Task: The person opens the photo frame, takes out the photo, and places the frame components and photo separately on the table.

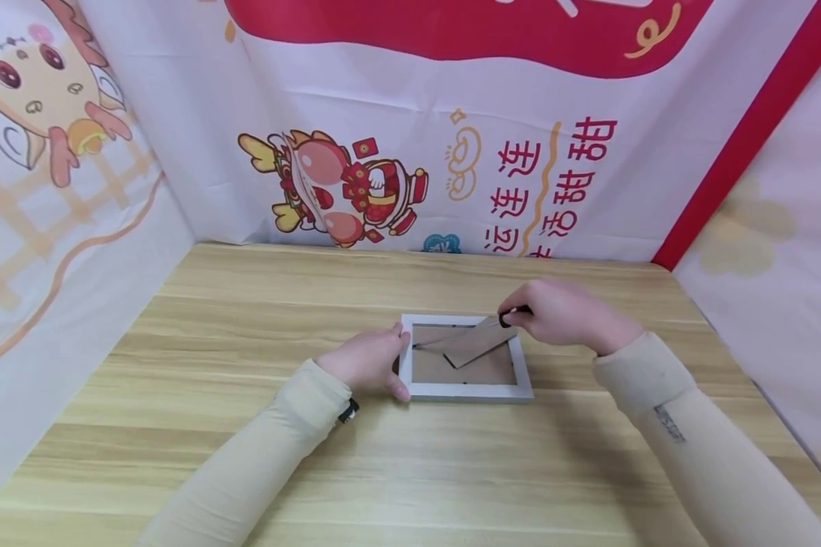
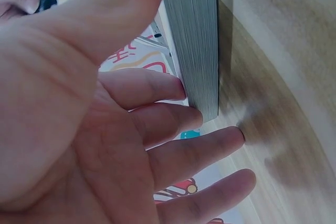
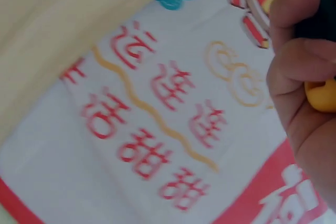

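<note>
A white-rimmed picture frame (image 1: 465, 390) lies back side up on the wooden table, its brown backing (image 1: 427, 371) showing. A brown stand flap (image 1: 475, 348) slants across that backing. My left hand (image 1: 369, 359) rests against the frame's left end, thumb by the near corner. In the left wrist view its fingers (image 2: 189, 153) are extended and spread, some touching the frame's edge (image 2: 194, 51). My right hand (image 1: 564, 315) grips a screwdriver with a dark handle (image 1: 515, 311) and yellow part (image 3: 321, 98). Its thin shaft reaches toward a small tab at the backing's left side.
The frame lies near the middle of the wood-grain table (image 1: 280, 304). A printed white cloth (image 1: 397, 91) with red characters and cartoon figures hangs behind it. More cloth (image 1: 773, 251) covers both sides.
</note>
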`<state>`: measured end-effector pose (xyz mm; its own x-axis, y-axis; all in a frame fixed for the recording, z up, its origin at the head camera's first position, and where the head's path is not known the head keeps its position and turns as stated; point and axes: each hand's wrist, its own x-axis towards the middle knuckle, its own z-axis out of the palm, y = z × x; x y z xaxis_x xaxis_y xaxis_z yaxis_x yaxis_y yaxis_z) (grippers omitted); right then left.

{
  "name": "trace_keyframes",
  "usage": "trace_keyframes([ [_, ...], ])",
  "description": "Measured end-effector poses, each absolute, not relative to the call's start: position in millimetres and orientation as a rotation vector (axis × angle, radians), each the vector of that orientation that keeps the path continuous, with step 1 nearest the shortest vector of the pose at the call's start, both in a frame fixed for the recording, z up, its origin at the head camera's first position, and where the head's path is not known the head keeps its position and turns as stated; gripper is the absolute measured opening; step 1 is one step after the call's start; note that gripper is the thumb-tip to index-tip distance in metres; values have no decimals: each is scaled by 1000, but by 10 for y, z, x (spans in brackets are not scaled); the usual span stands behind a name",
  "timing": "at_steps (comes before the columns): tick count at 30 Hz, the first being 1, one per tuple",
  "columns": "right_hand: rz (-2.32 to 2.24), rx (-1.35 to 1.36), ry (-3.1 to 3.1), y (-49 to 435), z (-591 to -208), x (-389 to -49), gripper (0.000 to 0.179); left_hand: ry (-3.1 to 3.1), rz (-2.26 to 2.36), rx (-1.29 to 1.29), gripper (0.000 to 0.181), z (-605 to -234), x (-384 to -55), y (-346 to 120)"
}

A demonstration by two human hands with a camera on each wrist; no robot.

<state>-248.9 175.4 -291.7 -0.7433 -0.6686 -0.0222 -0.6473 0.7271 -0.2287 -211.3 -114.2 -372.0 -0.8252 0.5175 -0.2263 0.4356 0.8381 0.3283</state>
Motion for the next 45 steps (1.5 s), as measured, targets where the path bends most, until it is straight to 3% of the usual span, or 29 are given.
trace_keyframes([
  [8,10,-1061,2809,1294,-2475,-2501,13,2711,395,734,98,-3705,-2104,-1154],
  [12,133,-1012,2797,1067,-2314,-2491,32,2712,409,736,98,-3716,-2114,-1156],
  [16,261,-979,2796,893,-2211,-2488,40,2711,427,734,99,-3738,-2127,-1160],
  [31,412,-858,2732,506,-2046,-2465,10,2695,432,673,98,-3729,-2139,-1135],
  [45,493,-872,2713,322,-1988,-2470,10,2691,417,706,98,-3755,-2157,-1146],
])
